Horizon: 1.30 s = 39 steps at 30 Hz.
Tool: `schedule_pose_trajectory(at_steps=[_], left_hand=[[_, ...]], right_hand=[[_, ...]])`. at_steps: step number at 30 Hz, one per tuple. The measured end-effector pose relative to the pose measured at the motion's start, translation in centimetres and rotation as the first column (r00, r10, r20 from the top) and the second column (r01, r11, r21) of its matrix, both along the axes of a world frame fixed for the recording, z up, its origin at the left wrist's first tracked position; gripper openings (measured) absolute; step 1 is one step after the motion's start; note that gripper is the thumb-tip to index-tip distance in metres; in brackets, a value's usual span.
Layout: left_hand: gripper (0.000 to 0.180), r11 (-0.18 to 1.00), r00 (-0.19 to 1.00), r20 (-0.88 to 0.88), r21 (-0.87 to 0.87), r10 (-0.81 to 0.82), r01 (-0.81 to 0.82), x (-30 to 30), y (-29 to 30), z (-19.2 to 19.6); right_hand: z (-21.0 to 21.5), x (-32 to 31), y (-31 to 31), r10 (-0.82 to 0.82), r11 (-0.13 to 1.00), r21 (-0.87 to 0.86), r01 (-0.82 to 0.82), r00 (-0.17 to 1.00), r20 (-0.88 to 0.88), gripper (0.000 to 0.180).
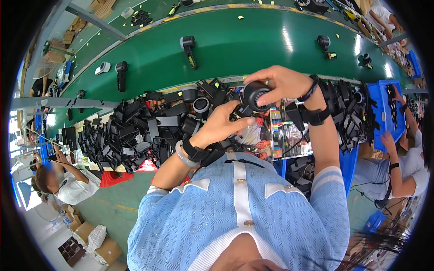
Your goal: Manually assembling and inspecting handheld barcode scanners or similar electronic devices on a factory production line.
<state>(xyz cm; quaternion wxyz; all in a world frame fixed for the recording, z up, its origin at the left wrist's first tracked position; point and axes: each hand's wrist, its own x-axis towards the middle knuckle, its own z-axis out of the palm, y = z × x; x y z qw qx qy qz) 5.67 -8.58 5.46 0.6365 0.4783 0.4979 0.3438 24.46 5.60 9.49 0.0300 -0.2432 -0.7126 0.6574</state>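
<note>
Black round lens part [256,94], ribbed ring facing outward, was gripped between right hand [281,84] fingers above and left hand [220,124] fingers clasping its black base below.

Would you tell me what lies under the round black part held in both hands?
Beneath the round black part, held by the right hand and left hand, lies a heap of black plastic parts. What sits directly below is covered by the hands.

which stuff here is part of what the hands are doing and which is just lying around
In use:
- black round part, held by right hand
- left hand, touching its underside

Lying about:
- heap of black parts
- finished pieces on green belt
- blue bin
</note>
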Motion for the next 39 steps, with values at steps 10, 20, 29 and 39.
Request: schedule_pose_trajectory(at_steps=[10, 20, 29, 39], left_hand=[[0.047, 0.998, 0.990, 0.141, -0.065, 0.025, -0.016, -1.1, 0.8, -0.5], [0.027, 0.810, 0.775, 0.250, -0.078, 0.580, -0.581, -5.4, -1.4, -1.3], [0.035, 0.837, 0.810, 0.213, -0.175, 0.546, -0.519, -2.7, -0.4, -1.9], [0.032, 0.840, 0.803, 0.247, -0.172, 0.543, -0.515, -1.4, 1.1, -2.6]], right_hand=[[-2.3, -2.2, -1.7, 0.057, 0.998, -0.018, -0.055, 0.994, 0.093, 0.062], [-18.2, 15.7, -0.5, -0.866, -0.114, 0.965, 0.235, 0.452, -0.212, 0.047], [-18.3, 16.5, 3.1, -0.874, 0.477, 0.879, -0.010, 0.106, 0.475, 0.078], [-19.7, 8.4, -7.7, -0.801, 0.198, 0.953, 0.229, 0.598, 0.023, 0.040]])
